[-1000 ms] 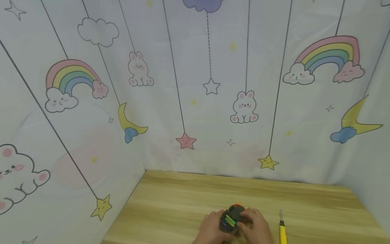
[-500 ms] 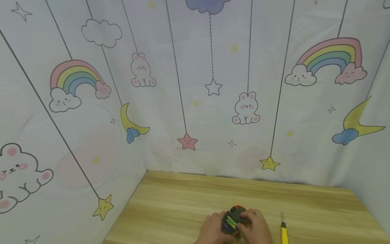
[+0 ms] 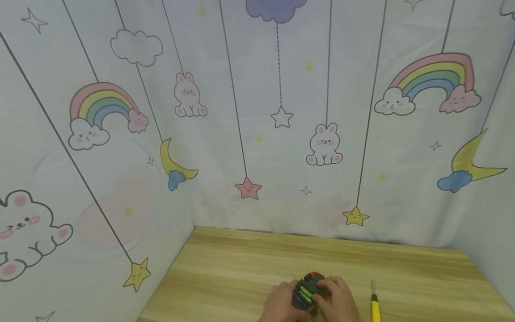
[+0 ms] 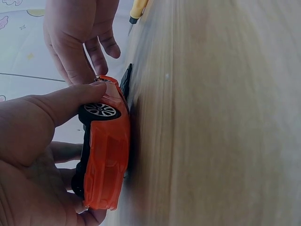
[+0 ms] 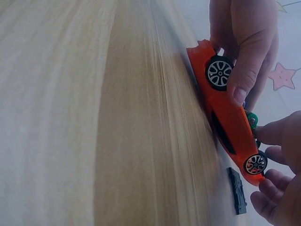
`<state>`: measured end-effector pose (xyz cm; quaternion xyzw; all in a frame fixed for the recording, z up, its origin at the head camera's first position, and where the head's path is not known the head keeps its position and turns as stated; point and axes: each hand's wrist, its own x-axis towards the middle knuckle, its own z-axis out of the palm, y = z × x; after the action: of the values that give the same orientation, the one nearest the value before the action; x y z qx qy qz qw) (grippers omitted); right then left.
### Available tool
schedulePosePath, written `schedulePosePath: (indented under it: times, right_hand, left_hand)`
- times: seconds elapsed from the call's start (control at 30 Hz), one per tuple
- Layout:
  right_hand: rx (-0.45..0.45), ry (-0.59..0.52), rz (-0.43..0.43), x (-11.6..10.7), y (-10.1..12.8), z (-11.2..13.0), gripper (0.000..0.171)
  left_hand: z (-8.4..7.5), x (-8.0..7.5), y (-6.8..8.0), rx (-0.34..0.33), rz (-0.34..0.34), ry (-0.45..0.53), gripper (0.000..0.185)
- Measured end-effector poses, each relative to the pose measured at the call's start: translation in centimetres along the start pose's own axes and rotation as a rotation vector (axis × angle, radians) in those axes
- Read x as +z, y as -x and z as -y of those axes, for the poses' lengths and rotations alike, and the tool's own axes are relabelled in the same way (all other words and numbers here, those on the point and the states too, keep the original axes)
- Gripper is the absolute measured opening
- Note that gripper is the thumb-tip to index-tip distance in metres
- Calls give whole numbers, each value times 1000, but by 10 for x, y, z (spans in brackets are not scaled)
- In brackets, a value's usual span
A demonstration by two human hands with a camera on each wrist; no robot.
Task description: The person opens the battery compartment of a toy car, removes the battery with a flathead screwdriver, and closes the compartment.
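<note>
An orange toy car (image 4: 107,155) lies upside down over the table, its black underside (image 3: 301,304) up. Batteries (image 3: 306,293) with green and yellow wrappers sit in the opened battery bay; a green battery end (image 5: 252,119) sticks up past the car's side. My left hand (image 3: 278,303) grips one end of the car, its thumb along the side by a wheel (image 4: 99,109). At the other end, my right hand (image 3: 339,300) holds the car with curled fingers, its thumb at the batteries. A small black cover (image 5: 237,190) rests on the table by that end.
Right of my hands a screwdriver (image 3: 375,308) with a yellow handle lies on the wooden table (image 3: 233,268), its tip pointing away. A white cloth wall (image 3: 281,156) printed with rainbows, bunnies and stars closes off the back and sides.
The head view has shifted slightly. Both hands keep their hold on the car, and the right thumb stays at the batteries with hardly any movement.
</note>
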<state>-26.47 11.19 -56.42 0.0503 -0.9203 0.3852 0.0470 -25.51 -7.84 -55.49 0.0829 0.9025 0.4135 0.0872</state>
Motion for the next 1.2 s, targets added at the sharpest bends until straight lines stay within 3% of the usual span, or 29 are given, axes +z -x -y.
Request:
schedulePosePath:
  times: [0.4,0.8,1.03,1.2]
  right_hand:
    - [-32,5,-41,-1,3,9,25]
    - [-81,-29,-70,7,4,18,8]
    - [-104,-66,23,10,2,20,19]
    - [-132,-80,43,11,2,19,20]
  left_hand:
    - [3,1,1,1,-6,44,81]
    - [0,-3,1,-8,-11,47,79]
    - [2,-3,2,-10,3,62,79]
    - [4,-2,2,-14,4,73,79]
